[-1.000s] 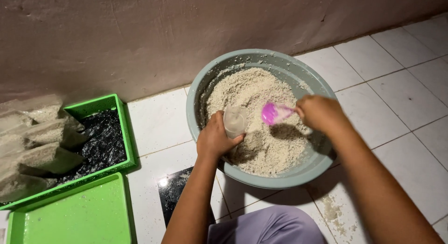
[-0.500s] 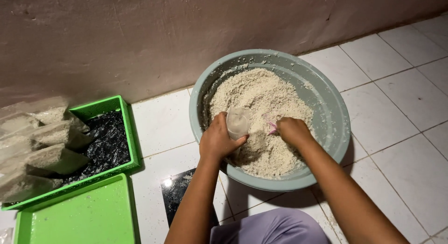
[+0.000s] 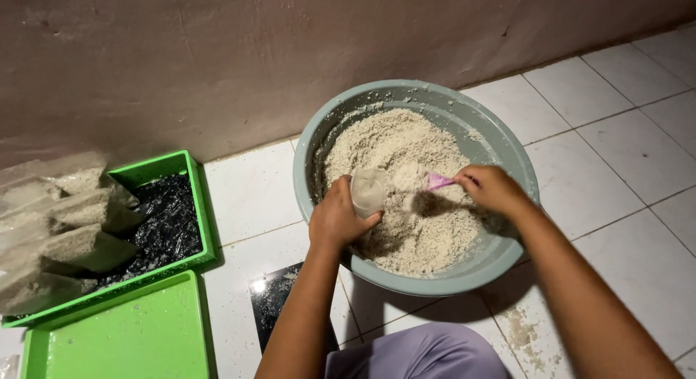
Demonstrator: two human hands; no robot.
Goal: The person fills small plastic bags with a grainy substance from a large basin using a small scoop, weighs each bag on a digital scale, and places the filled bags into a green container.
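Note:
A grey-green basin (image 3: 507,147) on the tiled floor holds a heap of pale crumbly grain (image 3: 399,151). Over its near left side, my left hand (image 3: 337,219) grips a small clear plastic bag (image 3: 368,190) with its mouth facing right. My right hand (image 3: 493,189) holds a pink scoop (image 3: 437,181) by its handle, the scoop's bowl pointing toward the bag's mouth and touching the grain. Both forearms reach in from the bottom of the view.
A green tray (image 3: 190,205) lined with black plastic stands at the left, with several filled clear bags (image 3: 65,227) stacked in it. A second green tray (image 3: 123,335) lies in front of it. A dark slab (image 3: 279,306) sits on the white tiles; a wall runs behind.
My right hand has drawn back to the right and the pink scoop shows again beside the bag. The left hand and bag have stayed in place.

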